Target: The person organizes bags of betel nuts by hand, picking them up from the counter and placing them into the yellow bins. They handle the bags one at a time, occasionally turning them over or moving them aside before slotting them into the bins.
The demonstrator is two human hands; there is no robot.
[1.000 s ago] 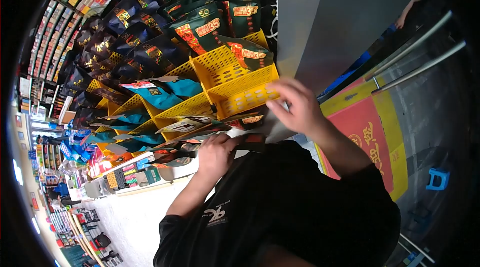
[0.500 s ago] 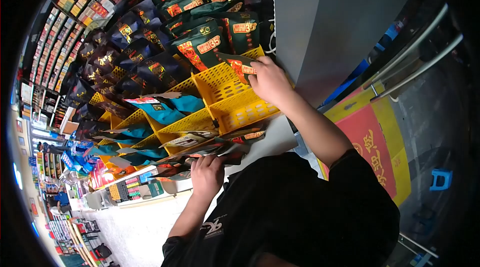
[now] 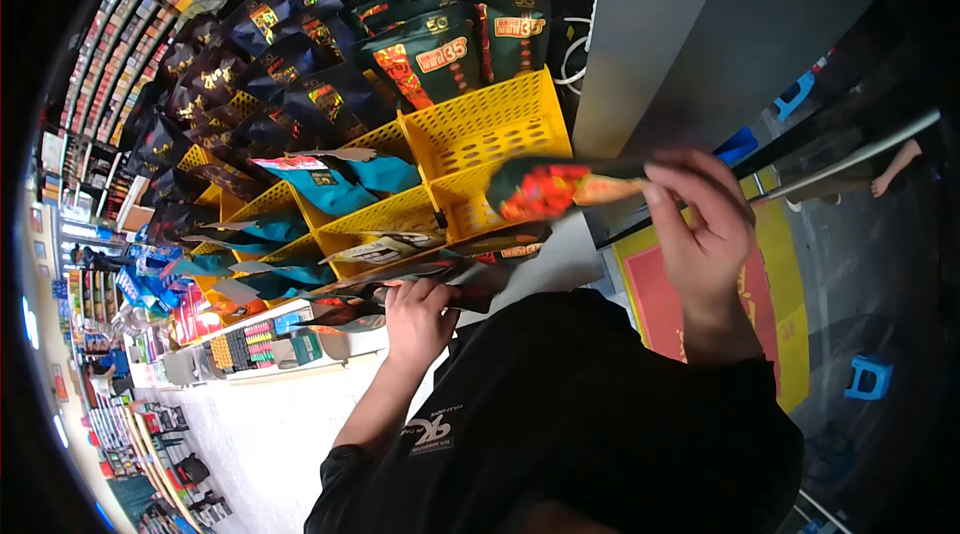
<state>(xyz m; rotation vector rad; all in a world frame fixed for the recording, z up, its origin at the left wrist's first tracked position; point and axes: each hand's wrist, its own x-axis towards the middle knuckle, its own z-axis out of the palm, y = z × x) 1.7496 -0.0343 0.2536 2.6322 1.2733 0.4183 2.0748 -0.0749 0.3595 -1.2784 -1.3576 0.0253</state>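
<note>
A glossy dark pouch (image 3: 540, 192) with red-orange print, slightly blurred, is pinched by one end in the right hand (image 3: 703, 224), before a yellow plastic basket (image 3: 490, 124) pierced with oval holes. The left hand (image 3: 415, 319) clasps flat, overlapping packets (image 3: 345, 309). Teal pouches (image 3: 385, 174) lean in neighbouring compartments.

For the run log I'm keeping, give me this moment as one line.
right hand: pinching red-printed bag; left hand: holding dark bags; yellow basket: partly hidden by red-printed bag; teal bags: in compartments
</note>
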